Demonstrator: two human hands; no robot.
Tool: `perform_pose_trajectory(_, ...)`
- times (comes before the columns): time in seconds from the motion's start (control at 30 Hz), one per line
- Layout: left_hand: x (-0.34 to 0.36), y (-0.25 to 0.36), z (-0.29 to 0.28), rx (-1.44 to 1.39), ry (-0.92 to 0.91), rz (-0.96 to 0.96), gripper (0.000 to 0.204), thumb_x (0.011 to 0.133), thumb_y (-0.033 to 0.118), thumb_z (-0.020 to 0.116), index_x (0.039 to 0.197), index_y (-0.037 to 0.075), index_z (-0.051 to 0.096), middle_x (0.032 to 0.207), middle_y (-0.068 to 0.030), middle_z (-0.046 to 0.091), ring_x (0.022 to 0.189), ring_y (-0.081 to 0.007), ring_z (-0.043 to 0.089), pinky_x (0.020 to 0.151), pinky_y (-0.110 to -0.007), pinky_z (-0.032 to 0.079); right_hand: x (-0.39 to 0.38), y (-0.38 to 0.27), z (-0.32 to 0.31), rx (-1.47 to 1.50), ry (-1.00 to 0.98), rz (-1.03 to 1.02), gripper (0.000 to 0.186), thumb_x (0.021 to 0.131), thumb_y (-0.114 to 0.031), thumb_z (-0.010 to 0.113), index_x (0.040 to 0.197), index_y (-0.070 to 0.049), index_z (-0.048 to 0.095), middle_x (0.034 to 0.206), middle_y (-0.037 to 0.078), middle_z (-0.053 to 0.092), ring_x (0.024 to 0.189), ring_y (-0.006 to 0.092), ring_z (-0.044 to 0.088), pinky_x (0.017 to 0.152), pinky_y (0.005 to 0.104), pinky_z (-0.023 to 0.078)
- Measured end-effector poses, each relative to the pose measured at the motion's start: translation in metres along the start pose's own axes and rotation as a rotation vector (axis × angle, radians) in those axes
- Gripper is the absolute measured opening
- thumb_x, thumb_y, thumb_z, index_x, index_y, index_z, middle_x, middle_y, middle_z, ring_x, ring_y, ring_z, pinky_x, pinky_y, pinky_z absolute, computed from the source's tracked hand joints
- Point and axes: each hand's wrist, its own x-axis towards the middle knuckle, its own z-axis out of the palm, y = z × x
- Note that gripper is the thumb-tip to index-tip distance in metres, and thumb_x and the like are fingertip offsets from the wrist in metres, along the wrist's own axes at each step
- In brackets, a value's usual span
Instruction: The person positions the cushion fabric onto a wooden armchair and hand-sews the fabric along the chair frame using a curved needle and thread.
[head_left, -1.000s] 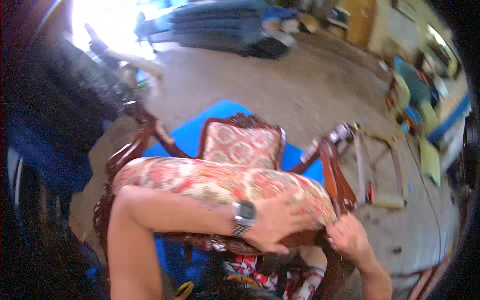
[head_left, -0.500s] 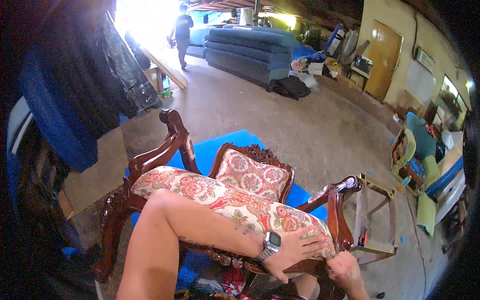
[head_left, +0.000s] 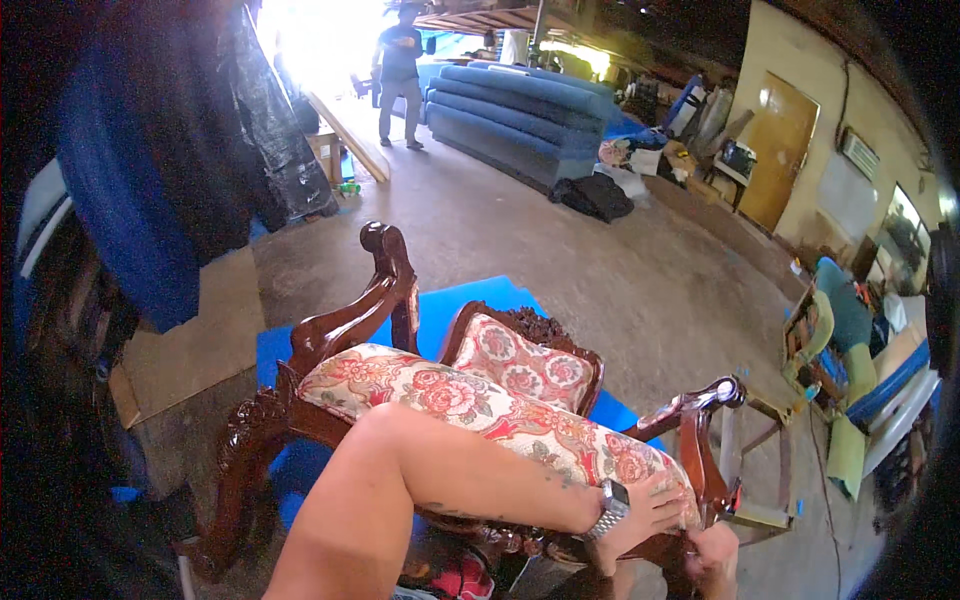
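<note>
An armchair with a dark, glossy carved wooden frame (head_left: 340,325) stands in front of me. Red-and-cream floral cloth covers its seat (head_left: 440,393), and matching cloth covers the small back panel (head_left: 520,358) beyond. My left arm reaches across the seat. My left hand (head_left: 648,515), a metal watch at its wrist, lies with fingers stretched over the cloth at the seat's right end. Beside it, my right hand (head_left: 712,550) is closed at the front right corner, by the foot of the armrest (head_left: 703,465). What its fingers pinch is hidden.
Blue sheeting (head_left: 480,300) lies under the chair. A bare wooden frame (head_left: 765,450) stands right of it. Stacked blue cushioned pieces (head_left: 520,110) and a standing person (head_left: 401,80) are at the back. Dark-wrapped and blue items (head_left: 120,210) crowd the left; furniture parts (head_left: 850,350) lie far right.
My view has shifted, so the chair sits slightly lower and farther right. Both hands stay at the same seat corner. The person at the back has come nearer and now stands facing this way.
</note>
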Motion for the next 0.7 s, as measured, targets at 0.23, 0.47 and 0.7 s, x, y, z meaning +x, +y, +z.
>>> perform_pose_trajectory(0.23,0.004,0.007,0.0,0.122,-0.08,-0.052,0.118,0.053,0.063,0.068,0.141,-0.005,0.028,0.146,-0.0219,0.029,0.14,-0.0355,0.02,0.11,-0.06,0.007,-0.011,0.003,0.023,-0.008,0.181,0.156,0.011,0.068,0.001,0.067,0.075,-0.006,0.062,0.062,0.012,0.053,0.056,0.032,0.053,0.052,0.0392,0.041)
perform_pose_trajectory(0.47,0.001,0.009,-0.002,0.128,-0.098,-0.028,0.115,0.055,0.067,0.064,0.139,-0.006,0.033,0.146,-0.0209,0.031,0.14,-0.0348,0.019,0.109,-0.061,0.006,-0.02,-0.001,0.027,0.16,0.232,0.39,0.007,0.072,-0.001,0.068,0.078,0.0,0.064,0.064,0.012,0.057,0.055,0.0212,0.054,0.053,0.031,0.042)
perform_pose_trajectory(0.7,0.003,0.014,-0.001,0.223,-0.121,-0.079,0.116,0.052,0.068,0.066,0.138,-0.004,0.035,0.145,-0.02,0.032,0.138,-0.035,0.023,0.109,-0.059,0.008,-0.027,-0.004,0.033,0.22,0.215,0.536,0.003,0.077,0.002,0.064,0.081,0.002,0.065,0.065,0.003,0.057,0.058,0.0065,0.048,0.051,0.0225,0.039)
